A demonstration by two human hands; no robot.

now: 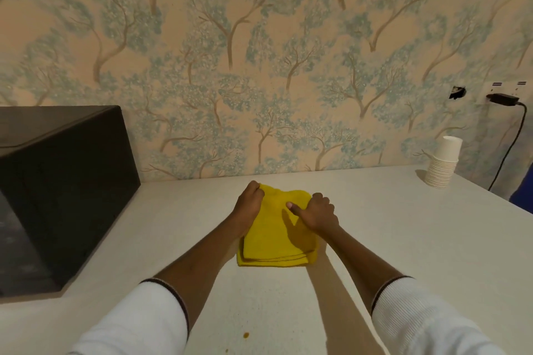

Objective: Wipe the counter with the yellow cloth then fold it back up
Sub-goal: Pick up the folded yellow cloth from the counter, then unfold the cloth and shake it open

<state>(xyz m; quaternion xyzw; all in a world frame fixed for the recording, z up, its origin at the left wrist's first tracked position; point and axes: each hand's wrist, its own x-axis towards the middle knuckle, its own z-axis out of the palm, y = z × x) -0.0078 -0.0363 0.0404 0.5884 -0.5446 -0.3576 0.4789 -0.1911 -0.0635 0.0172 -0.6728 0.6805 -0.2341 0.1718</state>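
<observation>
The yellow cloth (pixel 271 242) lies folded in several layers on the white counter (pixel 389 239), its stacked edges facing me. My left hand (pixel 248 201) grips the cloth's far left corner with closed fingers. My right hand (pixel 315 212) holds the far right edge, fingers curled over it and thumb pressed on the top layer. Both forearms reach forward over the counter, and white sleeves cover my upper arms.
A black box-like appliance (pixel 57 187) stands on the counter at the left. A stack of white paper cups (pixel 442 163) sits at the back right, beside a black cable (pixel 510 147) running from a wall plug. A small brown spot (pixel 246 334) marks the counter near me.
</observation>
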